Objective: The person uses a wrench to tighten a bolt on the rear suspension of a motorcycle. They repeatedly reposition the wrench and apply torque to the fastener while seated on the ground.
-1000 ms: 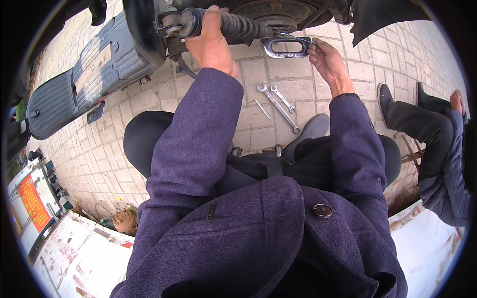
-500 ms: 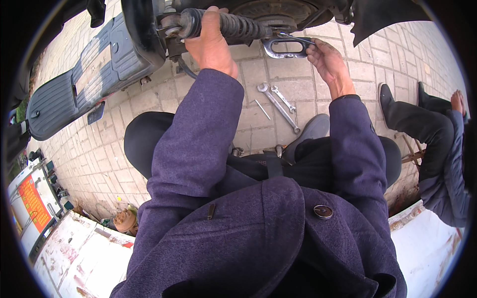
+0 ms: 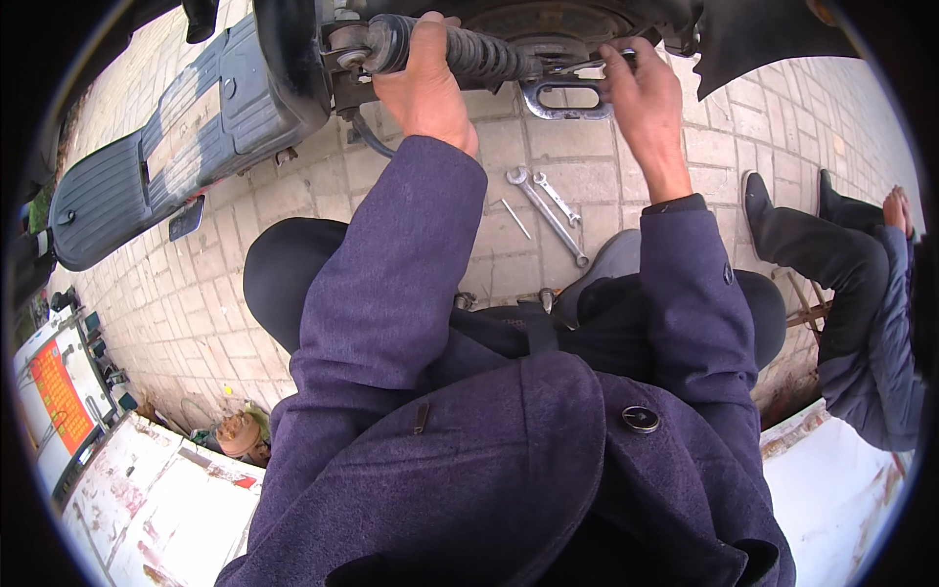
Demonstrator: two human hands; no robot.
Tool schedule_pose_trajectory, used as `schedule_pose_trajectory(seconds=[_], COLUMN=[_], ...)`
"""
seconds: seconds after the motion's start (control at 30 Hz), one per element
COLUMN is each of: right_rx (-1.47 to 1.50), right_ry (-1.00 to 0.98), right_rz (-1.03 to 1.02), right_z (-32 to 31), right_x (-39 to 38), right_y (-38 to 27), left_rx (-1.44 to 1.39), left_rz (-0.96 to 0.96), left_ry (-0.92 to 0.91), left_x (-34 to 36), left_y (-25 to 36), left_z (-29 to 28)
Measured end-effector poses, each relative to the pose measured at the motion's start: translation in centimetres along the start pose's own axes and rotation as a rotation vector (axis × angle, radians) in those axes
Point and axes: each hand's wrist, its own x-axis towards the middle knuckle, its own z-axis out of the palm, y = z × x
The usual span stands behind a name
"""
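Note:
My left hand (image 3: 430, 90) is wrapped round the upper part of a black coil-spring shock absorber (image 3: 481, 53) on a scooter. At the shock's other end, my right hand (image 3: 646, 98) is closed on a slim metal wrench (image 3: 585, 67), whose far tip reaches the shock's lower mount. My fingers hide the rest of that wrench. Just below it sits a slotted silver-and-black bracket (image 3: 536, 104). On the paving between my knees lie a large combination wrench (image 3: 555, 225), a smaller wrench (image 3: 558, 200) and a thin metal rod (image 3: 515, 218).
The scooter's ribbed footboard (image 3: 186, 132) runs along the left, and a dark fender (image 3: 758, 44) hangs at the upper right. A person (image 3: 851, 249) in dark trousers sits at the right. Behind me are white, rust-stained panels (image 3: 166, 489) and a brownish round object (image 3: 240, 432).
My right hand has turned and risen slightly, its fingers now curled over the wrench's end and its back more in view. The left hand keeps its hold on the shock absorber.

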Motion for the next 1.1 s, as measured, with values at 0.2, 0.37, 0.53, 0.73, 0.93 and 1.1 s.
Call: schedule_pose_trajectory(seconds=[0.2, 0.37, 0.53, 0.73, 0.93, 1.1], right_rx=[-0.441, -0.321, 0.41, 0.968, 1.083, 1.212], right_ry=[-0.001, -0.062, -0.137, -0.012, -0.038, -0.015], right_rz=[-0.531, -0.62, 0.173, 0.471, 0.548, 0.636], right_z=[2.6, -0.1, -1.9, -1.0, 0.8, 2.3], right_x=[-2.8, -2.7, -1.8, -1.4, -1.2, -1.5], right_y=[-5.4, -4.3, 0.8, 7.3, 9.0, 9.7], left_rx=[-0.013, 0.136, 0.087, -0.006, -0.008, 0.026], left_rz=[0.019, 0.025, 0.029, 0.014, 0.023, 0.035], left_ry=[-0.006, -0.041, -0.028, 0.008, 0.009, -0.025], left_x=[0.0, 0.6, 0.3, 0.0, 0.1, 0.2], left_y=[-0.2, -0.5, -0.3, 0.0, -0.2, -0.2], left_z=[-0.2, -0.8, -0.5, 0.1, 0.0, -0.3])
